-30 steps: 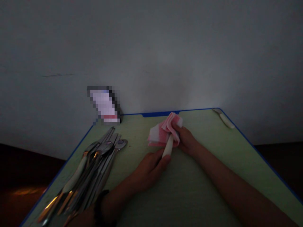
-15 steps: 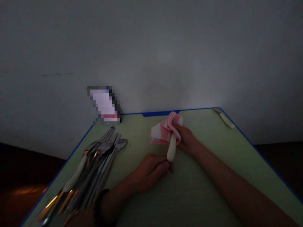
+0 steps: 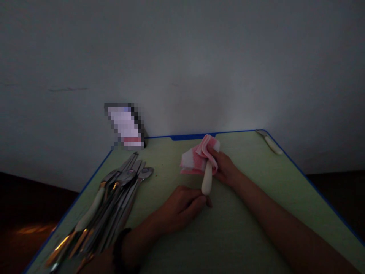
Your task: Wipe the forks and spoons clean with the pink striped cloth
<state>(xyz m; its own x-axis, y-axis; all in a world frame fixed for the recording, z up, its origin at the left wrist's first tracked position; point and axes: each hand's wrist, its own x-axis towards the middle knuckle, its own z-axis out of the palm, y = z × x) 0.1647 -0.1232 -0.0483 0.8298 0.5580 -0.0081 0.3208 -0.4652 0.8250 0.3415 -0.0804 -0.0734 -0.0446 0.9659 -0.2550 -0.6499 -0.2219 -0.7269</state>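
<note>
A pale, rounded utensil handle point(image 3: 207, 180) points down toward me over the middle of the table. Its upper end disappears into a folded pink-and-white cloth point(image 3: 191, 160), so the kind of utensil is hidden. My right hand point(image 3: 225, 165) is closed around the cloth and the covered part of the utensil, thumb on top. Below, my left hand point(image 3: 185, 205) pinches the bottom end of the handle between thumb and fingers. A dark band circles my left wrist.
Left of my hands lies a pile of spoons and other cutlery point(image 3: 114, 205). A blurred phone point(image 3: 125, 125) leans on the wall at the back left. One white-handled fork point(image 3: 272, 144) rests in the far right corner of the blue-edged green table point(image 3: 242, 243).
The fingers of my left hand have shifted slightly to the right at the handle's end. My right hand and the cloth are nearly unchanged.
</note>
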